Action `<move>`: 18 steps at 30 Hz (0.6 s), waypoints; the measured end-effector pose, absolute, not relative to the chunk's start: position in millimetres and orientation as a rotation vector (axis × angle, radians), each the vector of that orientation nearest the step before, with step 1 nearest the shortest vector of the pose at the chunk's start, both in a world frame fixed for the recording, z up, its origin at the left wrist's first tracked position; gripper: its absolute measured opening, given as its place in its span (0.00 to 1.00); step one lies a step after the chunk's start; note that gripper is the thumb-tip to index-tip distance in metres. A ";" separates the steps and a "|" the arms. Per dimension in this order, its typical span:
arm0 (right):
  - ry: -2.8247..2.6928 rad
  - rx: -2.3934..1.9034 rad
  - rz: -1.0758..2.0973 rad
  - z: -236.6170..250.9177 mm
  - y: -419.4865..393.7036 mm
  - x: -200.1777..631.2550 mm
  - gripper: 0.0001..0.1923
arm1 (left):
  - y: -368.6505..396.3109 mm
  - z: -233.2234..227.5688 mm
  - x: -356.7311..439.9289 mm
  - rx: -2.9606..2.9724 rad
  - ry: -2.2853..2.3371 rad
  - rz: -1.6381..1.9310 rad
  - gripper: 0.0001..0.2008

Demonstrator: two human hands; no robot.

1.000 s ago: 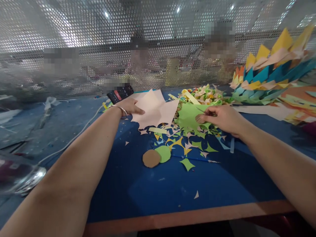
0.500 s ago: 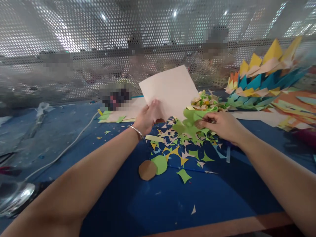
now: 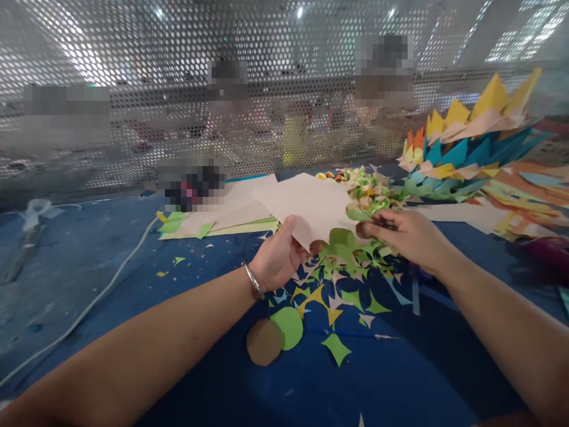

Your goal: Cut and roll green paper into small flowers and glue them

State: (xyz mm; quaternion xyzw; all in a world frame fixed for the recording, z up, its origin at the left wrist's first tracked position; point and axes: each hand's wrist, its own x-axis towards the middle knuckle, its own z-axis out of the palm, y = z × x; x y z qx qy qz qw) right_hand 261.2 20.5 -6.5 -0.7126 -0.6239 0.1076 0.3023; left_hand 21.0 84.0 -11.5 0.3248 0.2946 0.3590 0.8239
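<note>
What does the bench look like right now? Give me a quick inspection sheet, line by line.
Surface: blue table, dusty toward the left.
Job's things: pale paper sheet held up off the table; green paper under its near edge; brown disc and green disc lying overlapped near the front.
Clutter: small paper scraps between the hands; curled offcuts behind; stack of coloured sheets at the right; more pale sheets lying flat.
Grippers: left hand pinches the sheet's near corner; right hand holds a thin tool, too small to identify.
Cables: white cable across the left side.
Surroundings: perforated metal screen; people behind it, blurred.
</note>
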 end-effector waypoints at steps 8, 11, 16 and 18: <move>-1.564 -1.844 0.366 -0.8 17.3 262.9 0.20 | 93.9 -6.3 18.2 0.631 0.629 0.799 0.23; -1.500 -1.826 0.357 1.1 15.4 261.9 0.18 | 95.3 -6.5 15.2 0.676 0.595 0.840 0.19; -1.425 -1.703 0.226 8.4 7.3 256.6 0.15 | 92.7 -6.5 14.2 0.710 0.585 0.840 0.10; -1.424 -1.696 0.174 12.4 2.7 252.9 0.15 | 90.6 -5.3 15.0 0.714 0.566 0.810 0.11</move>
